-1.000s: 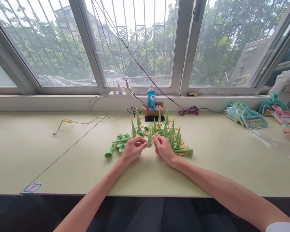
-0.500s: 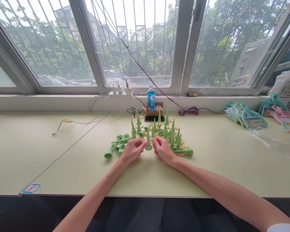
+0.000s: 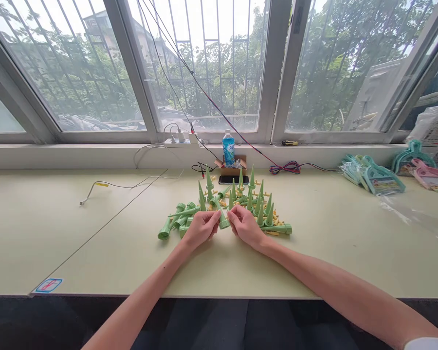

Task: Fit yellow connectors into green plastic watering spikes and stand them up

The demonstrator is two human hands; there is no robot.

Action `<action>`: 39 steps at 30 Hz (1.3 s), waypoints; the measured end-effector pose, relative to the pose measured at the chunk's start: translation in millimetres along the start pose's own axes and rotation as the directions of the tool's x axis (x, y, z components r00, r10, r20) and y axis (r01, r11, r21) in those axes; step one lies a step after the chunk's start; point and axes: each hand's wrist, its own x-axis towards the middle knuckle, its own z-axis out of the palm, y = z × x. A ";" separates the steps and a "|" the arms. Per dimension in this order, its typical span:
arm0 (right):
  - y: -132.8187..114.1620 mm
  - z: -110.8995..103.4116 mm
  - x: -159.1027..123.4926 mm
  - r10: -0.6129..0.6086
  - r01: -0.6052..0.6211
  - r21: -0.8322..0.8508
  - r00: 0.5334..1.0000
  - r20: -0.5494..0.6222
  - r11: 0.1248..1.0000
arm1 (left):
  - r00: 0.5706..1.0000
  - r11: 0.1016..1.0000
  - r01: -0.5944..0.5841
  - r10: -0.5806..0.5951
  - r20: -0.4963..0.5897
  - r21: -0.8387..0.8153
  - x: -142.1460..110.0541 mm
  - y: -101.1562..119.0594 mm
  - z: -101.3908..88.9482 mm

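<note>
My left hand (image 3: 202, 228) is closed, thumb and fingers pinching a green plastic cone-shaped spike (image 3: 224, 221) with a wide ribbed cap at its lower end. The spike leans, its tip up and to the left. Close to the cap on the other side, my right hand (image 3: 246, 226) is pinched shut; whatever lies between its fingertips is too small or hidden to name. Behind the hands, several similar green spikes (image 3: 252, 178) stand on their caps. More green spikes (image 3: 164, 230) lie in a pile to the left, and small yellow fittings (image 3: 278, 222) are scattered among the standing ones.
A blue-liquid bottle (image 3: 228, 148) stands by an open cardboard box (image 3: 233, 170), with a black phone (image 3: 224, 180) in front. A bundled cable (image 3: 285, 168) lies to the right. Packaged dustpan-like sets (image 3: 383, 182) sit at the far right. A thin cable (image 3: 113, 183) crosses the table (image 3: 95, 253).
The spike between my hands has tipped from upright to leaning left. My right hand has shifted slightly left, towards its cap. The other person's fingers at the far right edge are gone from view.
</note>
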 end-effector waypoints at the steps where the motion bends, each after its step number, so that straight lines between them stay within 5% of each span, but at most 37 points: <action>1: 0.1 0.4 0.2 0.004 -0.004 0.005 1.000 -0.010 1.000 | 1.000 1.000 -0.014 0.014 -0.020 0.004 0.2 0.0 0.3; 6: 0.7 2.1 2.3 0.042 -0.037 0.053 0.994 -0.098 0.998 | 0.986 0.995 -0.095 0.096 -0.135 0.016 0.3 -3.0 1.5; 14: -1.1 2.1 2.0 0.064 -0.056 0.066 0.988 -0.140 0.996 | 0.986 0.986 -0.153 0.157 -0.062 0.065 -1.0 -9.0 3.1; 33: 2.5 -0.3 0.7 -0.041 0.037 -0.053 0.995 -0.086 0.998 | 0.988 0.995 -0.099 0.099 -0.115 0.004 -2.1 -1.5 0.0; 39: 1.3 0.5 -0.4 -0.073 0.067 -0.077 0.994 -0.078 0.995 | 0.996 0.992 -0.025 0.015 -0.085 -0.124 -4.2 9.5 0.0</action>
